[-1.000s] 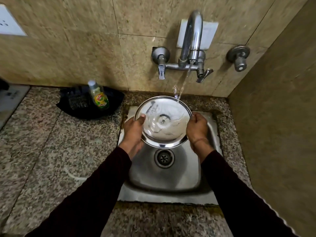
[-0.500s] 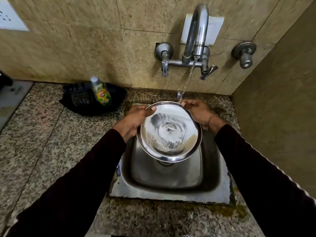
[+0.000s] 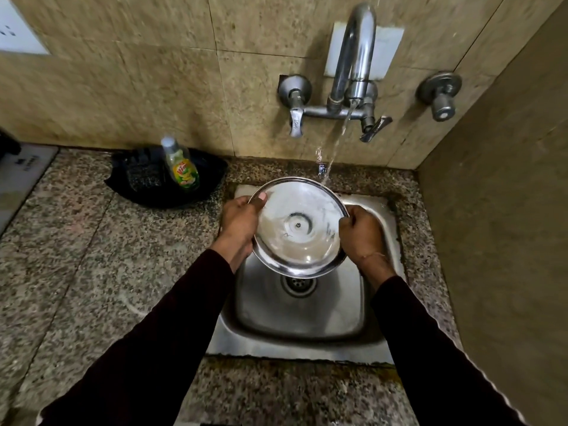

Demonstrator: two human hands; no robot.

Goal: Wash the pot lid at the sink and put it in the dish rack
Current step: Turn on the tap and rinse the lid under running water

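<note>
A round steel pot lid point(image 3: 299, 238) is held over the steel sink point(image 3: 378, 305), its inner side facing me and tilted. My left hand point(image 3: 238, 224) grips its left rim, thumb on the inside edge. My right hand point(image 3: 359, 233) grips the right rim. Water runs from the wall tap point(image 3: 356, 59) and strikes the lid's upper right edge. The sink drain point(image 3: 298, 284) shows just below the lid. No dish rack is in view.
A dish soap bottle point(image 3: 181, 167) stands in a black tray point(image 3: 203, 192) with a scrubber on the granite counter point(image 3: 92, 256) left of the sink. A tiled wall closes the right side. A second valve point(image 3: 441, 96) sits on the back wall.
The lid was tipped toward me with both hands near its top edge; now the hands are back on its left and right sides, under the stream.
</note>
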